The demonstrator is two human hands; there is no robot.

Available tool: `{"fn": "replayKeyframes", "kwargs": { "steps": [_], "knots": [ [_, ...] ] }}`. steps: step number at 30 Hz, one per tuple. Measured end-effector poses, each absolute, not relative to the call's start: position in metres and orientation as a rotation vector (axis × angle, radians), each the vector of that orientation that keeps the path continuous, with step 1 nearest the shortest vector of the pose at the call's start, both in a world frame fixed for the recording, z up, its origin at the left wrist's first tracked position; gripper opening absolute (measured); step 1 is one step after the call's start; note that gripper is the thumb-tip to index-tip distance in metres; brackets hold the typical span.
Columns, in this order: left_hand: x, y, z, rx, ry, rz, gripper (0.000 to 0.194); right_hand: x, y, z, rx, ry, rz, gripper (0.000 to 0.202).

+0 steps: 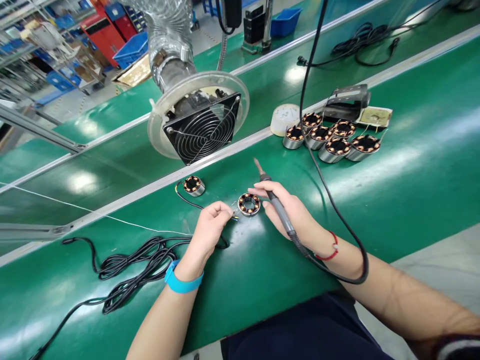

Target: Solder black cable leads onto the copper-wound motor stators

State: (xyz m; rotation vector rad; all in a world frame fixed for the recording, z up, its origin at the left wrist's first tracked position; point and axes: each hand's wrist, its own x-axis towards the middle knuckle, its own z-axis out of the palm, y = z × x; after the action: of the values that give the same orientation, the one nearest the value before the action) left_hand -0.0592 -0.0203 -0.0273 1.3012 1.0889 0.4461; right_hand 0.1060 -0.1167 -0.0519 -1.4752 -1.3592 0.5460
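My right hand [290, 210] is closed around the grip of a soldering iron [279, 207]. The iron's tip points up and away, above and to the right of a ring-shaped copper-wound motor stator [249, 204] on the green bench. My right fingertips are close beside that stator. Just left of it, my left hand [212, 225] is pinched on a thin wire, partly hidden by the fingers. Small coloured lead ends [235, 218] of a black cable show by those fingertips. Another stator [194, 185] stands on the bench beyond my left hand.
Coiled black cable [138, 260] lies at left, and a thin white strand [93, 210] crosses there. A fume extractor fan [204, 131] hangs ahead. Several stators [335, 149] stand at right near a white roll [285, 120] and an iron stand [347, 102]. The iron's cord loops over my right forearm.
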Motion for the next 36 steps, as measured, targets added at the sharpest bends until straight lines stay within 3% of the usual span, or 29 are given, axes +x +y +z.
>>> {"fn": "replayKeyframes", "kwargs": {
  "steps": [5,11,17,36],
  "knots": [
    [-0.057,-0.015,-0.032,1.265,1.136,0.472,0.014,0.109,-0.121,-0.042,-1.438,-1.354,0.521,0.034],
    [-0.056,-0.012,-0.034,1.271,1.135,0.535,0.011,0.107,-0.123,-0.032,-1.32,-1.416,0.246,0.014],
    [-0.058,-0.01,-0.037,1.292,1.108,0.535,0.009,0.103,-0.126,-0.032,-1.267,-1.401,0.267,0.009],
    [-0.058,-0.01,-0.038,1.256,1.111,0.572,0.007,0.102,-0.125,-0.034,-1.281,-1.429,0.234,0.008]
  ]
}}
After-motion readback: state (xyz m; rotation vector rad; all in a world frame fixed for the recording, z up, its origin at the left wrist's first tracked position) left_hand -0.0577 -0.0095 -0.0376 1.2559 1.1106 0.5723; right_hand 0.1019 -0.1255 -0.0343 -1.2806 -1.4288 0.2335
